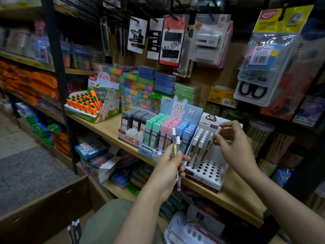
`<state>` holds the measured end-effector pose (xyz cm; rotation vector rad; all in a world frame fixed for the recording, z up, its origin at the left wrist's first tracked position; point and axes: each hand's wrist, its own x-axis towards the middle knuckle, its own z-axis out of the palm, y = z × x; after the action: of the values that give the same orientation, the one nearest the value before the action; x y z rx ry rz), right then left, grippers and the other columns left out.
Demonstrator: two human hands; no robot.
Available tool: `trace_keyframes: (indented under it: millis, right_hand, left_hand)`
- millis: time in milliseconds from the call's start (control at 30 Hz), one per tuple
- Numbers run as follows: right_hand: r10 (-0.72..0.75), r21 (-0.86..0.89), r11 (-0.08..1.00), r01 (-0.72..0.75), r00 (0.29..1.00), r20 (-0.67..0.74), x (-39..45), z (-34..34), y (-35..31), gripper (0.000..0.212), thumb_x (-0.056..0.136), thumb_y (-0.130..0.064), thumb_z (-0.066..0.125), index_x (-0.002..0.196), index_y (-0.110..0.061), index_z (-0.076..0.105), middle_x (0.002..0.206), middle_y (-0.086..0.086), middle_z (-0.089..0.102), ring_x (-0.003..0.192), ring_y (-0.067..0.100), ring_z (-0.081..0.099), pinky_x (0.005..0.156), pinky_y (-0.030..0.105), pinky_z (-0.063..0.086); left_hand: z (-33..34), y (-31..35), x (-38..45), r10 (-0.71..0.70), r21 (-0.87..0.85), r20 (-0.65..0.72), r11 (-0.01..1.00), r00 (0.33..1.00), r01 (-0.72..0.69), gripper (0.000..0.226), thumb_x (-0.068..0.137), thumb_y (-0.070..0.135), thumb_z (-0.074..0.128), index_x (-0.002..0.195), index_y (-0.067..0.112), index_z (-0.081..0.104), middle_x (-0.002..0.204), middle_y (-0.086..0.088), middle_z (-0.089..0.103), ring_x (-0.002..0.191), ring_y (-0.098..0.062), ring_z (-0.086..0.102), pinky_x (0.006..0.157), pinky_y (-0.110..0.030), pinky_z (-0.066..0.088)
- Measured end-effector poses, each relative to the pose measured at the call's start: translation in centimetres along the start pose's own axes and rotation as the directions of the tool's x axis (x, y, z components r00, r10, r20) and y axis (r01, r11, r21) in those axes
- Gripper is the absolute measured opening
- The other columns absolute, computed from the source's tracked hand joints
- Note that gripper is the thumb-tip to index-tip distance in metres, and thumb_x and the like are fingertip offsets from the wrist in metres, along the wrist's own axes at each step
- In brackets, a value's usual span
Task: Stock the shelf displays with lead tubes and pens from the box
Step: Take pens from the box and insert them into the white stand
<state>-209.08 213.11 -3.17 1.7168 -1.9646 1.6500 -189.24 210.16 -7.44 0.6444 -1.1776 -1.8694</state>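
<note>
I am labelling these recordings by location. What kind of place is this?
Most likely a stationery shop: packaged goods hang on hooks, boxed lead tubes stand on a wooden shelf, and a pen display is being filled.

carrot erasers [84, 103], hanging scissors [253, 91], hair clips [137, 38]

**Bare forearms, olive-green trousers**

Both arms are bare from the lower edge of the view up to the wrists; no sleeve reaches into the picture. The left hand [167, 166] and the right hand [233, 143] carry no gloves, rings, watch or bands that can be made out. At the bottom, between the arms, a knee [105, 221] is covered in plain, matte olive-green fabric without visible print or seams.
</note>
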Motion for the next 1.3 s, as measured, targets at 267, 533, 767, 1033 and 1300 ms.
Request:
trace_keyframes:
  millis: [267, 533, 767, 1033, 1300]
  right_hand:
    - [0.043, -0.068, 0.997, -0.040, 0.998, 0.040, 0.7, 0.4, 0.2, 0.021, 0.086, -0.015, 0.071, 0.096, -0.026, 0.056, 0.098, -0.005, 0.062, 0.088, 0.009, 0.065, 0.074, 0.036, 0.061]
    - [-0.018, -0.183, 0.983, 0.030, 0.998, 0.068, -0.2, 1.1, -0.2, 0.019, 0.087, -0.017, 0.069, 0.089, -0.027, 0.053, 0.091, -0.012, 0.058, 0.080, 0.004, 0.061, 0.070, 0.027, 0.057]
    - [-0.024, -0.238, 0.970, 0.054, 0.991, 0.130, -0.9, 0.8, -0.1, 0.018, 0.087, -0.020, 0.070, 0.091, -0.027, 0.054, 0.091, -0.010, 0.060, 0.084, 0.006, 0.061, 0.069, 0.022, 0.053]
    - [-0.084, 0.037, 0.996, 0.082, 0.995, 0.061, -1.3, -0.1, -3.4, 0.026, 0.083, -0.037, 0.071, 0.108, -0.032, 0.065, 0.084, -0.016, 0.066, 0.078, 0.000, 0.063, 0.064, 0.013, 0.051]
    - [-0.152, 0.153, 0.979, 0.137, 0.984, 0.094, -2.4, 1.2, -5.5, 0.030, 0.074, -0.027, 0.082, 0.097, -0.036, 0.065, 0.081, -0.016, 0.071, 0.075, 0.001, 0.068, 0.068, 0.020, 0.054]
  left_hand:
    - [0.2, -0.2, 0.1, 0.010, -0.026, -0.036, 1.000, 0.999, -0.011, 0.024, 0.099, 0.007, 0.049, 0.116, 0.019, 0.062, 0.094, -0.005, 0.069, 0.072, -0.011, 0.059, 0.063, -0.022, 0.052]
    - [0.2, -0.2, 0.0, 0.046, 0.086, -0.006, 0.995, 0.999, -0.046, 0.020, 0.101, 0.016, 0.049, 0.117, 0.021, 0.060, 0.106, 0.007, 0.074, 0.073, -0.007, 0.066, 0.067, -0.025, 0.052]
    - [0.4, -0.1, -0.1, 0.039, -0.008, -0.003, 0.999, 0.999, -0.040, 0.021, 0.097, 0.009, 0.054, 0.115, 0.014, 0.064, 0.090, 0.001, 0.075, 0.070, -0.008, 0.064, 0.063, -0.023, 0.050]
    - [0.7, 0.3, -0.7, 0.054, 0.047, 0.124, 0.997, 0.991, -0.060, 0.020, 0.097, 0.018, 0.054, 0.110, 0.019, 0.069, 0.091, 0.002, 0.073, 0.071, -0.008, 0.060, 0.060, -0.020, 0.049]
    - [0.9, 0.1, -0.6, 0.049, 0.022, 0.144, 0.998, 0.988, -0.053, 0.024, 0.099, 0.023, 0.052, 0.115, 0.025, 0.069, 0.106, 0.000, 0.073, 0.094, -0.013, 0.067, 0.077, -0.027, 0.051]
